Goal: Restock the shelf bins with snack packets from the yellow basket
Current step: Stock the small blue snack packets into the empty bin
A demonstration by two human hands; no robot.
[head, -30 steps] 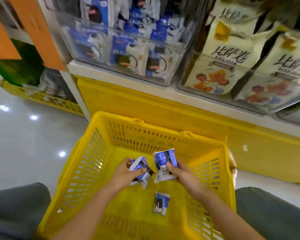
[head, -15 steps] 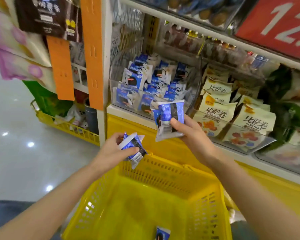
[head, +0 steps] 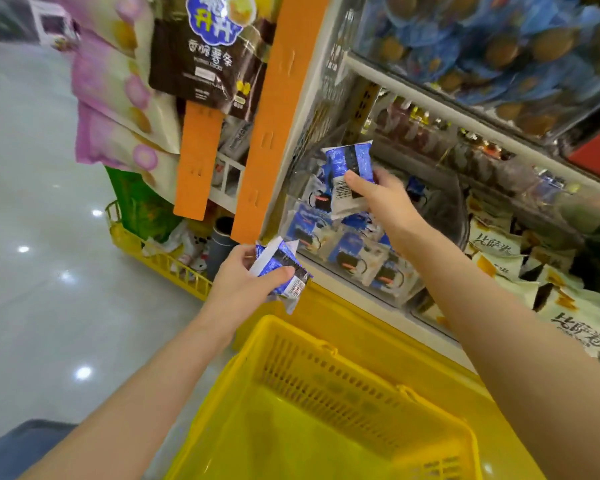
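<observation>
Head view: the right grip (head: 378,194) held one blue packet (head: 350,171) at the clear bin (head: 347,277).
The right grip pinched the packet by its lower edge, just above the bin, which was heaped with matching packets. The left grip (head: 243,284), lower and to its left, clutched a bunch of packets (head: 282,266) short of the bin. Below both, the yellow basket (head: 326,379) showed no packets in its visible part. Released too soon, the packet could slide off the heap. The loosely held bunch could shed one.

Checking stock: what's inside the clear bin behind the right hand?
Blue-and-white snack packets show through the front of the clear bin. The right hand and its held packet cover the back, hiding what's there.
</observation>
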